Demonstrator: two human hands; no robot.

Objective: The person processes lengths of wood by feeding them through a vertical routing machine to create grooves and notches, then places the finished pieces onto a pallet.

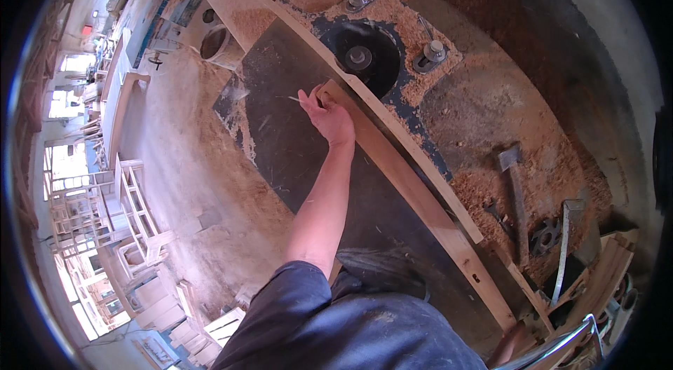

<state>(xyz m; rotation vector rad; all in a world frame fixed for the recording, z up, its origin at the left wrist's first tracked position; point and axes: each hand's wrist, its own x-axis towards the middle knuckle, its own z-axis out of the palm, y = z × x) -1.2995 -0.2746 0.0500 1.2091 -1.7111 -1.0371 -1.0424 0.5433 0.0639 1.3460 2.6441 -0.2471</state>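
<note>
As the board [412, 188] slants lengthwise, upper left to lower right, the left hand [332, 119] touches its far end, the right hand [506, 346] beside its near end; both grips unclear.

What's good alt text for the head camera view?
A person's left hand touches the far end of a long wooden board on a dark work surface, the right hand partly visible at its near end. Beyond a wooden strip, a dark round recess sits amid sawdust.

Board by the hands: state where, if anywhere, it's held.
The left hand touches the board at its far end, right hand by its near end; grip cannot be told.
</note>
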